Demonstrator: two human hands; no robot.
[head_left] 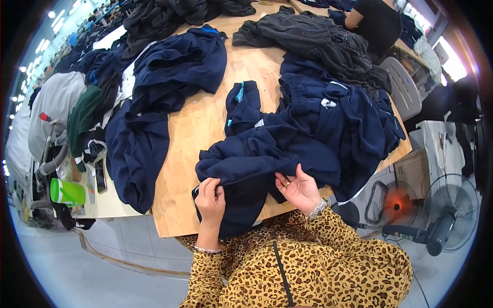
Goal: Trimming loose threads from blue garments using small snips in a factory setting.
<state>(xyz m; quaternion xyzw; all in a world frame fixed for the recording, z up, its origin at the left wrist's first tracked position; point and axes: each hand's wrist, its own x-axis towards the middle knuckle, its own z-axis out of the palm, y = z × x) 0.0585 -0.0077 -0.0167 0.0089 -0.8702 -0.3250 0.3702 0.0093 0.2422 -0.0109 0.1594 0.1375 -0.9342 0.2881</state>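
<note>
A navy garment [277, 149] lies bunched at the near edge of a wooden table [200, 118], part of it hanging over the edge. My left hand [209, 197] pinches a fold of it at the table's front edge. My right hand [299, 190] grips the same garment a little to the right, palm up, fingers curled into the cloth. Both sleeves are leopard print, with a bracelet on each wrist.
Another navy pile [169, 77] covers the table's left side and drapes off it. Dark grey garments [318, 41] lie at the back right. A person in black [377, 20] sits at the far corner. A green bottle [67, 192] stands at left. Two fans [449, 210] stand at right.
</note>
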